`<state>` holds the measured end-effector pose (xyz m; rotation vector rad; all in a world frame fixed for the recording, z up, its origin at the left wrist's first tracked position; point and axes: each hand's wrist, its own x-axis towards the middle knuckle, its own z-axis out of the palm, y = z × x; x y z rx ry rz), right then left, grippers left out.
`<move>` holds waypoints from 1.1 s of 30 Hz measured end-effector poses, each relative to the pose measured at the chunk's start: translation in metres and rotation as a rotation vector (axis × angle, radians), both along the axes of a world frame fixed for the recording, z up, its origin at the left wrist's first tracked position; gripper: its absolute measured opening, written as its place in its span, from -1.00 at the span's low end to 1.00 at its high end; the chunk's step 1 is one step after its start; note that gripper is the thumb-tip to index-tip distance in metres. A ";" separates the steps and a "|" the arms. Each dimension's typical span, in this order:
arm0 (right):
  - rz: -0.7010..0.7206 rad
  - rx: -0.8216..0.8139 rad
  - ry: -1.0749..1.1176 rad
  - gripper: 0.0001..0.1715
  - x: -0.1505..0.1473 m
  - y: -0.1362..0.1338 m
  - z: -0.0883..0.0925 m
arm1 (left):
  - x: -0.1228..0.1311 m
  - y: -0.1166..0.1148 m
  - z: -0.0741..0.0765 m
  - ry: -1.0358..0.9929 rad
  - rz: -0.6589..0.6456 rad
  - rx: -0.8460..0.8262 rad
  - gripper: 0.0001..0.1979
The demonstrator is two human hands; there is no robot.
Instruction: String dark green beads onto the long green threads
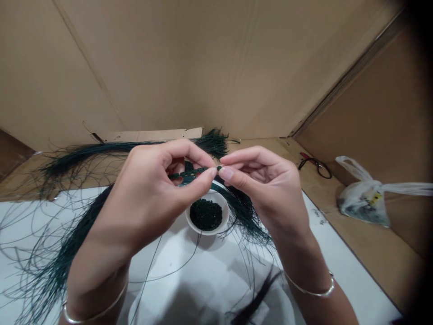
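Note:
My left hand (149, 192) and my right hand (262, 187) meet above the table, with thumbs and forefingers pinching a short strand of dark green beads (189, 174). The strand runs between the two sets of fingertips, and its thread is too fine to make out. Directly below sits a small white bowl (226, 216) holding a heap of loose dark green beads (205, 215). Long dark green cords (81, 153) fan out behind and beneath my hands, and they pass under both wrists. A thin bangle circles each wrist.
A white sheet (189, 275) covers the near table, with stray cords across it. Cardboard panels (203, 67) form the walls behind. At the right lie a tied plastic bag (363, 201) and a red-and-black item with dark loops (314, 164).

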<state>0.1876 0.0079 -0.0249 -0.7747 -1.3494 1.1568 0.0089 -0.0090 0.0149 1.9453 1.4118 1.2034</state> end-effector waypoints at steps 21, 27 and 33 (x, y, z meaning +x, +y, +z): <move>0.006 0.075 0.027 -0.81 -0.004 0.000 -0.003 | -0.004 -0.006 0.003 0.047 0.021 0.000 -0.95; -0.123 0.222 -0.107 -0.86 -0.006 -0.005 -0.003 | -0.003 -0.004 -0.002 0.078 0.031 0.062 -0.96; -0.157 0.329 -0.191 -0.78 -0.006 -0.006 -0.003 | -0.005 -0.003 -0.004 0.103 0.039 0.087 -0.96</move>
